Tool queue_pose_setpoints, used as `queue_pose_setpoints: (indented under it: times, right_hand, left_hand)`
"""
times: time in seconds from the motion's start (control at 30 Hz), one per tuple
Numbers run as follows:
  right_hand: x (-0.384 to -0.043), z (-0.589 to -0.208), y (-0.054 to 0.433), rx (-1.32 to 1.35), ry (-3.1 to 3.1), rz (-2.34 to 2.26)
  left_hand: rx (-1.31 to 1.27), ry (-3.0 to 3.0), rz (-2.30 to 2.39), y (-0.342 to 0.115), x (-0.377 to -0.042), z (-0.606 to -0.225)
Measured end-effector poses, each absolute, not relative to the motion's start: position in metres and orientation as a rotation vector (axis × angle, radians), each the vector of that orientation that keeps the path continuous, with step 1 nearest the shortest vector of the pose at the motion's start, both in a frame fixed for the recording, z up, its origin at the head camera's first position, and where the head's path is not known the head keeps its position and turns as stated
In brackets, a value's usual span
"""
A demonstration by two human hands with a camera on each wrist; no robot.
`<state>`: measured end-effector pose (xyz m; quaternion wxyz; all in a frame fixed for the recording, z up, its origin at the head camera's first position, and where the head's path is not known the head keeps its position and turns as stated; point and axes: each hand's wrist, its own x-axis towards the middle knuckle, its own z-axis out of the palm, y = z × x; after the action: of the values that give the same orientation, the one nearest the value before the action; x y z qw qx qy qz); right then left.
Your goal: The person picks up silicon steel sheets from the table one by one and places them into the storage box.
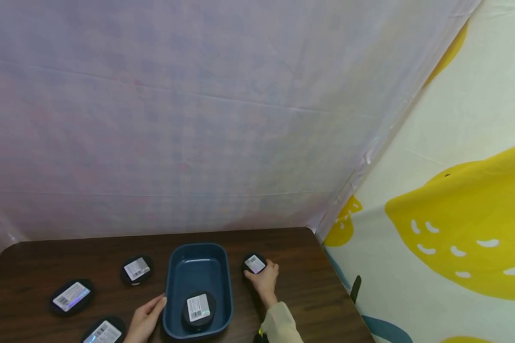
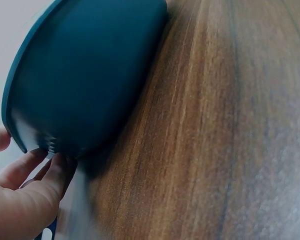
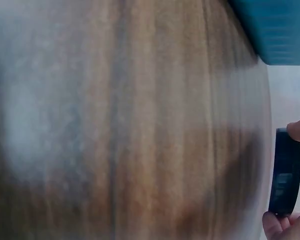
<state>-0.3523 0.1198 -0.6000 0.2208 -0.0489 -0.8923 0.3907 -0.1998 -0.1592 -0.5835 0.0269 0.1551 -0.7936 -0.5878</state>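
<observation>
A deep blue rectangular tray [image 1: 199, 267] stands on the table. My left hand [image 1: 145, 318] pinches its left rim, thumb on one side and fingers below, as the left wrist view shows with the tray's outer wall [image 2: 85, 65]. To the right of the tray, my right hand [image 1: 266, 282] grips a round black container [image 1: 254, 262] by its edges, its white barcode label facing up. The right wrist view shows the black container's side [image 3: 286, 172] between thumb and fingers; whether it touches the table I cannot tell. Another black container [image 1: 199, 310] lies inside the tray's near end.
Left of the tray lie more labelled black containers: one near the back [image 1: 136, 270], one farther left [image 1: 71, 297], and one at the front [image 1: 104, 331], close to my left hand. The dark wooden table [image 1: 317, 295] meets a pale cloth [image 1: 176, 143] behind.
</observation>
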Motion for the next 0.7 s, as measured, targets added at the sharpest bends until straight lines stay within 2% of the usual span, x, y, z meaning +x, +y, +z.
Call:
queue_pose_setpoints:
  times: [0.7]
  right_hand:
    - [-0.344,-0.564,0.133,-0.038,-2.337,1.191]
  left_hand:
    - [0.459,-2.457,-1.828,-0.160,-0.200,-0.583]
